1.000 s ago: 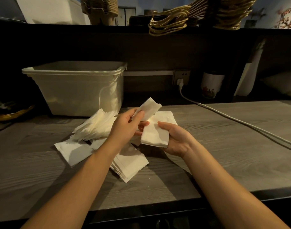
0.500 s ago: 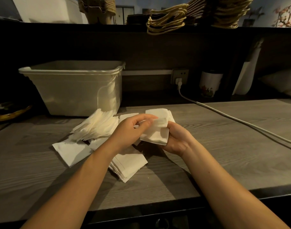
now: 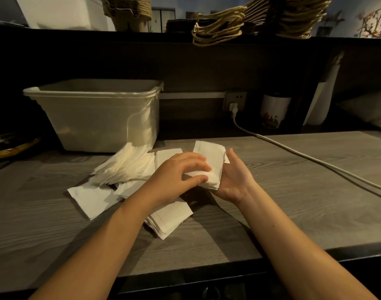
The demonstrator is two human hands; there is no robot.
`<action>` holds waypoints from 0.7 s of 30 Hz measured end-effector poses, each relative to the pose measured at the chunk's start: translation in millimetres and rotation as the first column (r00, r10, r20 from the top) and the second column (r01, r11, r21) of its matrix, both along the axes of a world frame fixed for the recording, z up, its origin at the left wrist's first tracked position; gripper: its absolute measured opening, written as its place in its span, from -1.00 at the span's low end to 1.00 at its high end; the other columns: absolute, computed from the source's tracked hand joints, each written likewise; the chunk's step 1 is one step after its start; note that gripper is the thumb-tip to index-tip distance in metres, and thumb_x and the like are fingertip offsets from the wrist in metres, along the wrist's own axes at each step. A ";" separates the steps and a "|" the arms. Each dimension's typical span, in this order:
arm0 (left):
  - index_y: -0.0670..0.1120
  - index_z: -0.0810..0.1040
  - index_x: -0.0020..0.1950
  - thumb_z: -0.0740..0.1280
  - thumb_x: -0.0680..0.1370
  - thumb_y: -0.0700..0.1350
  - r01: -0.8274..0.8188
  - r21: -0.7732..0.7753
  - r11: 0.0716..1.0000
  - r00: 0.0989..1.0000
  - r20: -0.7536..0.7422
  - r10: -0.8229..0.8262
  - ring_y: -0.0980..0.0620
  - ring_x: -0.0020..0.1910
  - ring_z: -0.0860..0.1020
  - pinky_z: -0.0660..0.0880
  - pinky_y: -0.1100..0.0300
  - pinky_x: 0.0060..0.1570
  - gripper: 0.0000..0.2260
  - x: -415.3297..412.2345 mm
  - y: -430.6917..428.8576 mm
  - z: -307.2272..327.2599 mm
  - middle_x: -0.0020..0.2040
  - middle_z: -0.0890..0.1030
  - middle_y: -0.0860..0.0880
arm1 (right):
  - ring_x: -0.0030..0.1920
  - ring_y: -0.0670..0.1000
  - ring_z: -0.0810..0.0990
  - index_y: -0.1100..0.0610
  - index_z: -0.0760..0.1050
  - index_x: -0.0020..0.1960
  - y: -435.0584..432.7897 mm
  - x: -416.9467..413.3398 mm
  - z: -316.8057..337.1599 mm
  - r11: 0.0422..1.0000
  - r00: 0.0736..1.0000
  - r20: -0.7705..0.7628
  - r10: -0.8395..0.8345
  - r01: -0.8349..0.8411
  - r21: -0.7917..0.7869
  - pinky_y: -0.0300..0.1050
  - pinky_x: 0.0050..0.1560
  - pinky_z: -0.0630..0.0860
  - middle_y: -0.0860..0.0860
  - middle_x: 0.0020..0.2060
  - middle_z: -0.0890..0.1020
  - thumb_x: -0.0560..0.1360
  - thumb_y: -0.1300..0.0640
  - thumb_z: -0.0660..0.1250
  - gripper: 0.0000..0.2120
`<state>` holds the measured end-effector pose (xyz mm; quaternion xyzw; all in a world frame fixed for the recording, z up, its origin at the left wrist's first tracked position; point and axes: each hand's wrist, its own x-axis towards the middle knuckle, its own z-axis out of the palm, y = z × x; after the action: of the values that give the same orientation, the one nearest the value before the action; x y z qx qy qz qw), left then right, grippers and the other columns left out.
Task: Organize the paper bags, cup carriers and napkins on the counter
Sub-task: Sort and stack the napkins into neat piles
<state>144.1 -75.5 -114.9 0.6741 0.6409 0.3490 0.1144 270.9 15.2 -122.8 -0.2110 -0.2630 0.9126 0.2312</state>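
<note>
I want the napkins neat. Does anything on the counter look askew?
Yes. The fanned pile splays out beside the bin, and a flat napkin and a low stack near it lie at clashing angles. Only the held stack, between the left hand and right hand, looks roughly squared.

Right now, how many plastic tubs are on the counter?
1: a pale plastic tub stands at the back left of the counter, just behind the fanned napkins. Others may sit outside the view.

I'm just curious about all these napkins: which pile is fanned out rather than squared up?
The fanned pile just in front of the plastic tub; its edges splay out, while the held stack and the others have even edges.
</note>
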 end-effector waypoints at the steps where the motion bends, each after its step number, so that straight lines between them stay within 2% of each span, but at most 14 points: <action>1: 0.18 0.56 0.08 0.33 0.52 0.00 0.001 0.005 1.000 1.000 -0.011 -0.001 0.29 0.23 0.33 0.28 0.55 0.02 -0.84 -0.1 0.1 -0.3 0.25 0.44 0.24 | -0.03 0.23 0.62 0.21 0.35 0.35 -0.9 0.6 1.2 1.000 1.000 0.006 -0.009 0.009 0.003 0.05 -0.23 0.64 0.27 0.08 0.59 0.56 -0.32 -0.07 -0.31; 5: 0.21 0.53 0.13 0.28 0.54 0.04 0.009 -0.002 1.000 0.998 -0.070 -0.009 0.24 0.30 0.27 0.23 0.31 0.18 -0.82 1.9 -1.0 -0.5 0.29 0.41 0.26 | -0.19 0.15 0.67 0.22 0.39 0.31 -4.2 1.3 3.1 0.994 0.995 0.091 -0.034 0.025 0.105 -0.06 -0.29 0.62 0.23 -0.05 0.62 0.57 -0.12 0.16 -0.52; 8: 0.22 0.41 0.30 0.19 0.58 0.05 -0.064 0.049 0.997 0.995 -0.078 0.068 0.19 0.34 0.24 0.28 0.24 0.22 -0.72 1.1 1.0 0.8 0.39 0.31 0.21 | -0.16 0.18 0.67 0.23 0.34 0.35 -3.2 -0.9 3.0 0.994 0.992 0.110 -0.054 0.043 0.101 0.06 -0.22 0.64 0.25 -0.04 0.63 0.58 0.07 0.20 -0.60; 10: 0.15 0.26 0.43 0.14 0.61 0.03 -0.145 0.052 0.988 0.982 0.131 0.137 0.16 0.34 0.29 0.35 0.29 0.15 -0.62 1.0 2.4 3.2 0.41 0.29 0.15 | -0.06 0.21 0.64 0.21 0.30 0.37 -1.4 -2.5 2.9 0.993 0.987 0.139 -0.082 0.069 0.092 0.15 -0.10 0.60 0.26 0.04 0.60 0.58 0.12 0.21 -0.60; 12: 0.09 0.13 0.50 0.09 0.63 0.01 -0.154 -0.035 0.987 0.904 0.397 0.156 0.15 0.41 0.24 0.21 0.33 0.19 -0.57 3.3 3.7 5.0 0.46 0.25 0.15 | 0.02 0.22 0.60 0.18 0.28 0.37 -2.2 -3.8 3.0 0.992 0.983 0.164 -0.088 0.072 0.100 0.18 -0.04 0.56 0.25 0.10 0.58 0.57 0.14 0.23 -0.60; 13: 0.08 0.08 0.52 0.06 0.64 0.00 -0.133 -0.091 0.987 0.887 0.433 0.159 0.14 0.44 0.18 0.15 0.33 0.19 -0.56 4.6 3.6 4.0 0.48 0.20 0.15 | 0.05 0.22 0.60 0.17 0.30 0.35 -2.9 -4.6 2.7 0.992 0.981 0.176 -0.086 0.068 0.103 0.19 -0.03 0.57 0.24 0.11 0.58 0.56 0.14 0.25 -0.61; 18: 0.13 -0.10 0.53 0.02 0.66 -0.03 -0.081 -0.235 0.969 0.915 0.368 0.166 0.01 0.47 0.13 0.24 0.24 0.18 -0.52 16.0 4.2 -1.2 0.54 0.02 0.08 | 0.04 0.21 0.61 0.18 0.38 0.31 -3.1 -5.5 0.6 0.990 0.969 0.224 -0.100 0.076 0.116 0.18 -0.17 0.60 0.24 0.13 0.57 0.51 0.17 0.32 -0.61; 21: 0.17 -0.17 0.52 0.00 0.65 0.01 -0.090 -0.290 0.953 0.935 0.305 0.181 0.00 0.51 0.01 0.17 0.13 0.37 -0.51 20.3 2.3 -1.2 0.54 -0.11 0.12 | 0.02 0.19 0.61 0.19 0.36 0.34 -3.7 -6.8 -0.3 0.990 0.964 0.245 -0.106 0.079 0.116 0.13 -0.20 0.62 0.23 0.14 0.57 0.50 0.21 0.33 -0.57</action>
<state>164.4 -73.2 -116.0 0.5385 0.6998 0.3721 0.2861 264.1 11.6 -123.1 -0.3244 -0.3277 0.8516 0.2494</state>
